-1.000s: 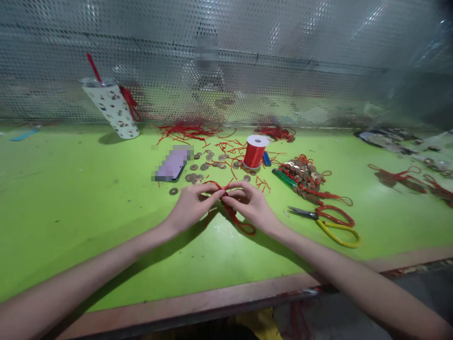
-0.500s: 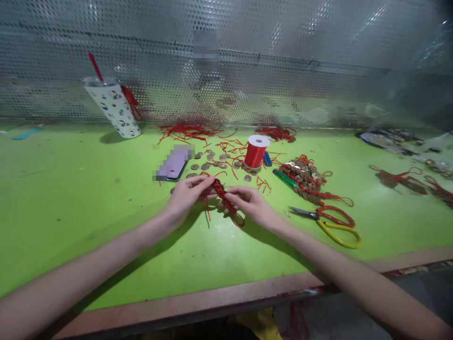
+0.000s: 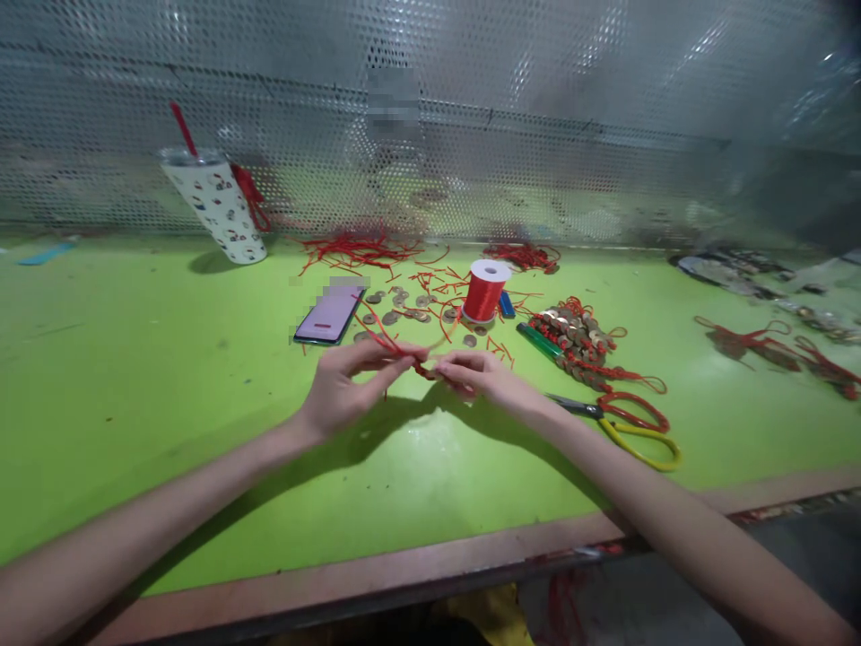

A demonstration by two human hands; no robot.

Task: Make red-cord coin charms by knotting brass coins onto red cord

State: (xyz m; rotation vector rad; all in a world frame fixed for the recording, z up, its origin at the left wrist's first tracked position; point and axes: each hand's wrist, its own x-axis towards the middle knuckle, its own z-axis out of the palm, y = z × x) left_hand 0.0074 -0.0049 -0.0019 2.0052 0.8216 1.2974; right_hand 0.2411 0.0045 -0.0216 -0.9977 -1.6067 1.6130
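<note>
Between my two hands is a knotted red cord (image 3: 422,369), mostly covered by fingers. My left hand (image 3: 356,375) pinches its left part between thumb and fingers, and loose red strands fan out above that hand toward the phone. The other end is pinched by my right hand (image 3: 471,372), its fingertips close to the left ones. Behind the hands lie several loose round coins (image 3: 391,318) with holes, and a spool of red cord (image 3: 485,292) stands upright just beyond them.
Right of my hands lie scissors (image 3: 632,422) with red and yellow handles, a green lighter (image 3: 540,342) and a pile of corded coins (image 3: 575,332). A phone (image 3: 329,312) is at left, a patterned tumbler (image 3: 219,206) farther back. Perforated metal sheeting (image 3: 430,117) backs the green table (image 3: 168,404).
The knotted cord has turned from hanging slanted toward me to a shorter visible piece between my fingertips. Its loose strands now point up and left. The phone screen looks brighter.
</note>
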